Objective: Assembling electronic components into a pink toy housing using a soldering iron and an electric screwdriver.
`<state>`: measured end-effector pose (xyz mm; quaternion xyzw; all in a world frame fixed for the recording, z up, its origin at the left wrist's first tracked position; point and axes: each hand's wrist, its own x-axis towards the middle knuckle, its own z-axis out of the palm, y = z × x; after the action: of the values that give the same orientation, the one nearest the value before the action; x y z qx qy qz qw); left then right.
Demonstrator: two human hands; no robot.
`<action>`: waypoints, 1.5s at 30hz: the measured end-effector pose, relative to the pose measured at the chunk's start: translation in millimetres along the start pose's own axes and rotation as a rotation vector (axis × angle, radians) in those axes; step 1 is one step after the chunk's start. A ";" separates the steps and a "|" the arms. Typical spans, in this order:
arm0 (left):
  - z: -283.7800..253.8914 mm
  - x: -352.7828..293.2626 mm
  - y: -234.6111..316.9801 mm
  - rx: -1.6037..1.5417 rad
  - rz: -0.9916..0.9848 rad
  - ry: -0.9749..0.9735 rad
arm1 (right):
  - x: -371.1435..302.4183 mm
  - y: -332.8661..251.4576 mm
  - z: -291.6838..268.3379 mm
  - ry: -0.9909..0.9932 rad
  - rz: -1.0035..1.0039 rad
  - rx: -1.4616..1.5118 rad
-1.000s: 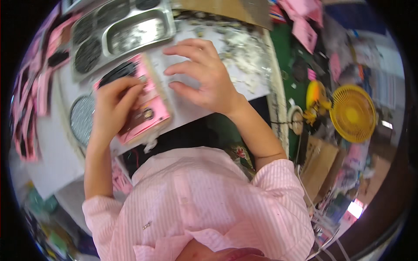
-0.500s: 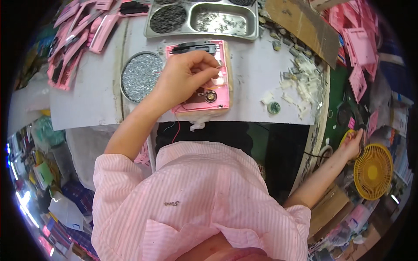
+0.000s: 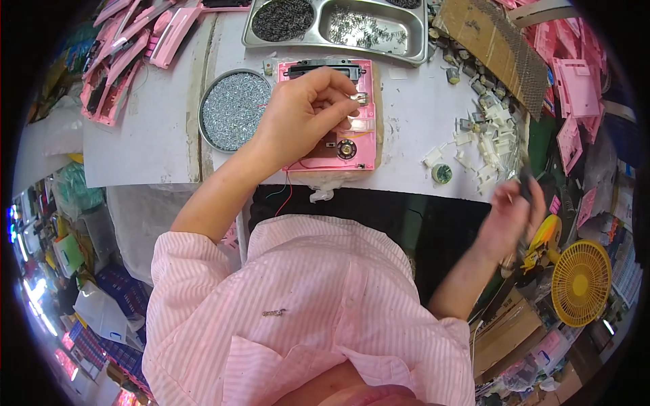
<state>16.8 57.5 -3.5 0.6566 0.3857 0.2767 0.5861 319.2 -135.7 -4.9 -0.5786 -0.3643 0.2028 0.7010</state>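
Observation:
My left hand [image 3: 298, 118] hovers over a pink plastic casing [image 3: 328, 164], thumb and fingertips pinched together beside a small metal part [image 3: 361, 99]. Whatever lies in that pinch is too small to make out. The casing carries a black strip [image 3: 325, 68] along its far end and a round black part [image 3: 347, 149] near its lower right corner. A thin red wire [image 3: 286, 197] hangs off its near edge. Right of the table's edge, my right hand [image 3: 508, 220] is closed round a dark, long tool [image 3: 525, 203], blurred by motion; its kind is unclear.
Left of the casing stands a round tin [image 3: 233, 111] of small silvery screws. A steel compartment tray [image 3: 332, 51] with dark small parts lies beyond. White plastic parts [image 3: 497, 142] and small motors are heaped at right, near cardboard [image 3: 491, 51]. A yellow fan [image 3: 580, 281] sits lower right.
My right hand has come up and leftward toward the table with the dark tool in it. My left hand stays pinched over the casing; the whole view has shifted slightly.

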 end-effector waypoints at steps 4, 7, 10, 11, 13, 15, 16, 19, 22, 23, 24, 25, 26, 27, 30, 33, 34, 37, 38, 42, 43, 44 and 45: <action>-1.6 -2.2 -3.9 -0.017 -0.007 0.012 | 7.0 3.4 110.9 -0.330 0.065 -0.159; -6.6 -3.3 -2.8 -0.186 -0.098 -0.041 | 9.4 18.0 159.6 -0.510 0.080 0.041; -10.5 -1.3 -4.0 -0.223 -0.144 -0.093 | 8.9 21.6 183.2 -0.573 0.100 0.138; -10.9 -1.5 -3.4 -0.209 -0.157 -0.092 | 8.1 22.0 187.2 -0.580 0.100 0.159; -9.9 -1.8 -1.3 -0.182 -0.178 -0.091 | 7.9 22.4 192.9 -0.582 0.103 0.158; -8.5 -2.1 -2.1 -0.180 -0.150 -0.090 | 7.6 25.9 193.0 -0.574 0.090 0.138; -8.2 -2.3 -2.5 -0.179 -0.135 -0.089 | 7.4 26.9 192.9 -0.570 0.083 0.129; -7.2 -1.3 -6.8 -0.245 -0.124 -0.087 | 4.3 24.6 191.4 -0.518 0.094 0.097; -2.3 0.7 -15.3 -0.135 -0.063 0.021 | -2.7 29.6 190.2 -0.445 0.056 0.047; -0.8 2.6 -14.9 0.021 0.104 0.079 | -2.8 29.5 186.8 -0.449 -0.002 -0.012; 1.0 5.6 -12.8 0.177 0.271 0.134 | -1.7 28.2 179.7 -0.452 -0.060 -0.071; 1.8 8.2 -11.1 0.332 0.438 0.187 | -0.3 25.3 171.2 -0.454 -0.116 -0.132; 1.6 9.1 -12.1 0.438 0.471 0.211 | 2.3 19.8 156.6 -0.427 -0.104 -0.181; 1.2 10.7 -13.7 0.544 0.504 0.235 | 4.4 18.7 142.9 -0.365 -0.132 -0.227; 6.7 14.4 -21.8 0.677 0.535 0.240 | 0.9 9.6 112.2 -0.330 -0.036 -0.162; 12.0 14.4 -27.0 0.733 0.535 0.250 | -11.2 8.0 101.7 -0.404 0.042 -0.132; 12.2 15.0 -26.9 0.738 0.535 0.254 | -13.9 9.8 100.1 -0.428 0.048 -0.163; 15.0 17.9 -30.7 0.721 0.541 0.281 | -17.0 17.7 98.4 -0.450 0.054 -0.162; 15.4 18.8 -31.8 0.710 0.545 0.293 | -17.3 19.4 99.0 -0.454 0.062 -0.161; 15.1 17.8 -30.6 0.751 0.536 0.283 | -18.1 21.7 105.7 -0.452 0.097 -0.153; 15.7 18.9 -32.5 0.741 0.540 0.291 | -17.9 24.0 105.3 -0.458 0.087 -0.157; 16.1 19.7 -33.6 0.731 0.544 0.299 | -17.8 25.4 105.3 -0.463 0.078 -0.162; 16.1 19.7 -33.7 0.732 0.543 0.300 | -17.7 25.8 105.9 -0.465 0.077 -0.158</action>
<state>34.6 65.4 -41.0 0.8496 0.3527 0.3577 0.1606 232.2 -71.5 -27.7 -0.5830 -0.5080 0.3279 0.5427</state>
